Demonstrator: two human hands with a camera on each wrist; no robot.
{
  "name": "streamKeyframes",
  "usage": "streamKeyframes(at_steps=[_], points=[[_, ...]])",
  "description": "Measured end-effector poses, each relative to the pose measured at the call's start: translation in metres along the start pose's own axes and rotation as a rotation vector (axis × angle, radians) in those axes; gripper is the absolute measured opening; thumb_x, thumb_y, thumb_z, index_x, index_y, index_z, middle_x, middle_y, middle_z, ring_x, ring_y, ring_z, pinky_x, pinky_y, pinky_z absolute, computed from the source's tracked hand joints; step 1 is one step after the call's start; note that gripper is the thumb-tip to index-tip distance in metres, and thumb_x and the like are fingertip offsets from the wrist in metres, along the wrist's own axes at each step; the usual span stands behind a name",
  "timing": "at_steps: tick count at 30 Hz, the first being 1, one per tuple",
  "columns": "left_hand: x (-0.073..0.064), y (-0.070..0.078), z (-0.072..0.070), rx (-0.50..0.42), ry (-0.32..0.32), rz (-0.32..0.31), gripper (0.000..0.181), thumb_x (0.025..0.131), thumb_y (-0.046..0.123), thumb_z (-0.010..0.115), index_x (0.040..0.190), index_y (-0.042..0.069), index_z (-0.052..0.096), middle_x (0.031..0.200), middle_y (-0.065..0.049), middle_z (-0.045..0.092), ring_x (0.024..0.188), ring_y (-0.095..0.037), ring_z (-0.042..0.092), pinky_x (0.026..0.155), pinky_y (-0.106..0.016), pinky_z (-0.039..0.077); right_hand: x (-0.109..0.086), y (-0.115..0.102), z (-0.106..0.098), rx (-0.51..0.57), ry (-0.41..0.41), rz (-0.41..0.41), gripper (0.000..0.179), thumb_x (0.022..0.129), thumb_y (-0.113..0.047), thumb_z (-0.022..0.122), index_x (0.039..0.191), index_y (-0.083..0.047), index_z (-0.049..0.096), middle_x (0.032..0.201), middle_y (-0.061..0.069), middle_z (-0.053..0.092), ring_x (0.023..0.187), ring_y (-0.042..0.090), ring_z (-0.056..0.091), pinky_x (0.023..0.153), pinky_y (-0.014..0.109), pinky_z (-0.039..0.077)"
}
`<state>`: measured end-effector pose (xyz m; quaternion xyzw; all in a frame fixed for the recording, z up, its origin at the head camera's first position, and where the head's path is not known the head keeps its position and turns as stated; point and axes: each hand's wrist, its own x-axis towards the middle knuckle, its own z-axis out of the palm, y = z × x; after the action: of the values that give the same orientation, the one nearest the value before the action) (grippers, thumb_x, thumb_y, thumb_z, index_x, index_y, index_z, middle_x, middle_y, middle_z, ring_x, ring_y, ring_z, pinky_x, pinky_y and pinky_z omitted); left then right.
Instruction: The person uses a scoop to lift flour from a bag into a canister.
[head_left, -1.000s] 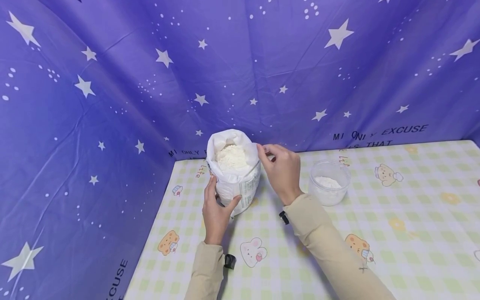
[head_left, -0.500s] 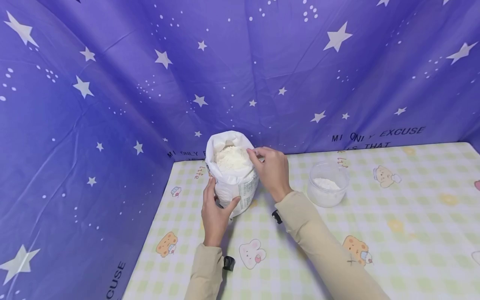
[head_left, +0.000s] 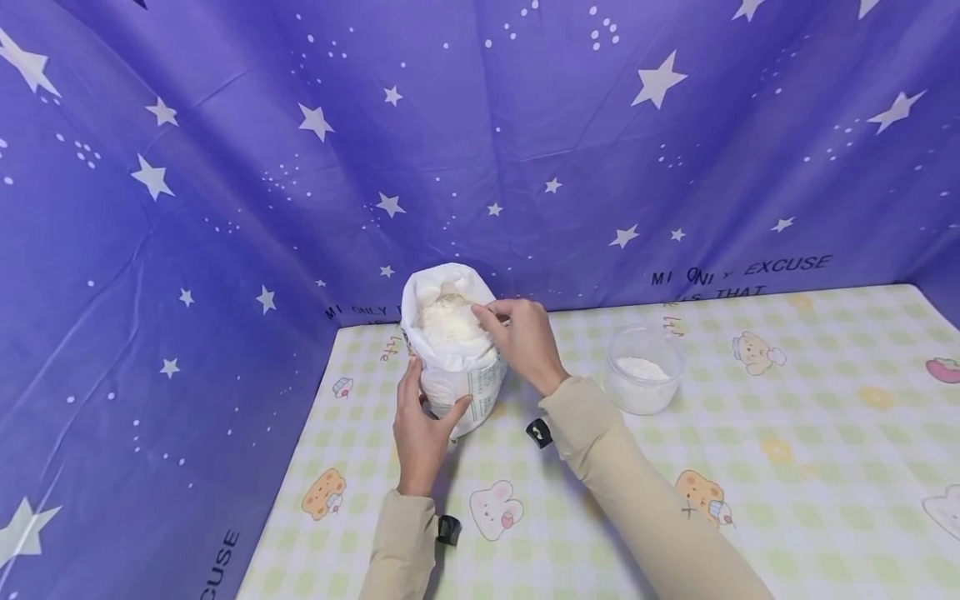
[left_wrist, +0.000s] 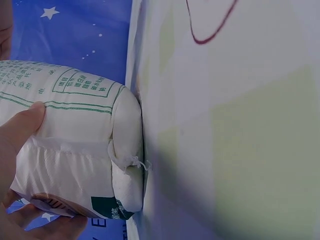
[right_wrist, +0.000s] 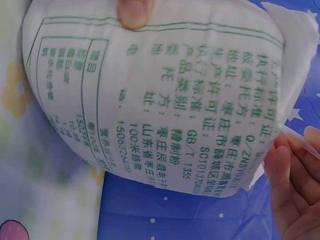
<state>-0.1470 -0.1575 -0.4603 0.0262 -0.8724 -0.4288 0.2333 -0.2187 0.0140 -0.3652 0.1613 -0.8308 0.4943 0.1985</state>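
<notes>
A white bag of flour [head_left: 456, 382] stands upright on the table with its mouth folded wide. Pale flour [head_left: 450, 322] shows inside, near the top. My left hand [head_left: 422, 442] grips the bag's lower front, thumb on one side and fingers on the other; the left wrist view shows the thumb pressed below the green print. At the mouth's right side, my right hand [head_left: 528, 340] pinches the rim between thumb and forefinger. In the right wrist view that hand [right_wrist: 295, 185] holds a thin, see-through edge by the bag's printed side [right_wrist: 160, 100].
To the right stands a clear round tub [head_left: 643, 400] with some white powder [head_left: 641, 368] in it. A checked cloth with cartoon prints covers the table [head_left: 600, 508]. Right behind the bag rises a blue starry curtain [head_left: 450, 167], with more of it on the left.
My right hand has moved left, from beyond the bag's right rim to over the edge of its mouth, drawing the rim inward. The left hand keeps its grip on the bag.
</notes>
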Motion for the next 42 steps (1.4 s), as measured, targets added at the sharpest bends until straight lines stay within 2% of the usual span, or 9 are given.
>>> streamKeyframes(at_steps=[8, 15, 20, 25, 28, 33, 37, 42], points=[[0.001, -0.003, 0.001, -0.002, 0.009, -0.001, 0.092, 0.076, 0.031, 0.087, 0.151, 0.008, 0.039, 0.157, -0.009, 0.036, 0.139, -0.028, 0.044, 0.106, -0.039, 0.051, 0.000, 0.001, -0.007, 0.140, 0.005, 0.097, 0.028, 0.096, -0.025, 0.067, 0.086, -0.002, 0.079, 0.072, 0.008, 0.074, 0.068, 0.019, 0.067, 0.059, 0.023, 0.048], [-0.001, -0.001, 0.001, -0.007, 0.000, -0.011, 0.092, 0.076, 0.031, 0.087, 0.151, 0.009, 0.039, 0.157, -0.008, 0.036, 0.140, -0.027, 0.042, 0.107, -0.040, 0.051, -0.001, 0.002, -0.004, 0.259, 0.062, 0.179, 0.031, 0.097, -0.025, 0.065, 0.084, 0.000, 0.078, 0.074, 0.012, 0.074, 0.057, 0.023, 0.065, 0.050, 0.019, 0.052], [-0.002, -0.001, 0.001, -0.023, 0.004, -0.011, 0.092, 0.076, 0.028, 0.088, 0.151, 0.009, 0.039, 0.157, -0.008, 0.037, 0.141, -0.026, 0.041, 0.108, -0.040, 0.050, -0.002, -0.002, 0.001, 0.253, 0.052, 0.172, 0.030, 0.097, -0.024, 0.066, 0.083, 0.000, 0.078, 0.072, 0.010, 0.074, 0.056, 0.018, 0.064, 0.050, 0.019, 0.051], [-0.002, -0.001, 0.002, -0.020, 0.008, -0.002, 0.092, 0.075, 0.026, 0.088, 0.151, 0.007, 0.039, 0.156, -0.010, 0.038, 0.141, -0.026, 0.041, 0.108, -0.040, 0.050, -0.002, -0.010, 0.008, 0.211, 0.023, 0.147, 0.030, 0.097, -0.022, 0.065, 0.079, -0.001, 0.077, 0.070, 0.010, 0.073, 0.047, 0.009, 0.055, 0.045, 0.020, 0.047], [-0.001, -0.001, 0.002, -0.018, 0.010, -0.003, 0.092, 0.075, 0.026, 0.088, 0.150, 0.006, 0.039, 0.156, -0.011, 0.038, 0.141, -0.027, 0.041, 0.108, -0.039, 0.050, -0.002, -0.013, 0.009, 0.212, 0.016, 0.163, 0.030, 0.097, -0.023, 0.064, 0.079, -0.002, 0.077, 0.069, 0.009, 0.073, 0.045, 0.008, 0.054, 0.043, 0.021, 0.047], [-0.002, -0.002, 0.001, -0.027, 0.010, -0.011, 0.092, 0.075, 0.025, 0.088, 0.150, 0.006, 0.040, 0.157, -0.011, 0.037, 0.142, -0.026, 0.039, 0.109, -0.038, 0.049, -0.003, -0.008, 0.008, 0.337, 0.042, 0.262, 0.030, 0.097, -0.022, 0.064, 0.085, 0.002, 0.077, 0.072, 0.013, 0.074, 0.046, 0.018, 0.061, 0.042, 0.024, 0.052], [-0.002, -0.001, 0.001, -0.032, 0.009, -0.007, 0.091, 0.075, 0.025, 0.088, 0.150, 0.006, 0.040, 0.157, -0.011, 0.037, 0.142, -0.026, 0.039, 0.109, -0.039, 0.049, -0.004, -0.004, 0.005, 0.424, 0.084, 0.288, 0.030, 0.097, -0.021, 0.064, 0.086, 0.004, 0.077, 0.074, 0.016, 0.074, 0.051, 0.017, 0.066, 0.045, 0.025, 0.056], [-0.001, 0.001, 0.001, -0.033, 0.003, -0.002, 0.091, 0.075, 0.025, 0.088, 0.150, 0.006, 0.040, 0.156, -0.010, 0.037, 0.142, -0.027, 0.039, 0.108, -0.039, 0.050, -0.006, -0.001, -0.002, 0.500, 0.097, 0.306, 0.031, 0.098, -0.022, 0.064, 0.090, 0.006, 0.076, 0.079, 0.019, 0.075, 0.058, 0.016, 0.070, 0.049, 0.029, 0.060]])
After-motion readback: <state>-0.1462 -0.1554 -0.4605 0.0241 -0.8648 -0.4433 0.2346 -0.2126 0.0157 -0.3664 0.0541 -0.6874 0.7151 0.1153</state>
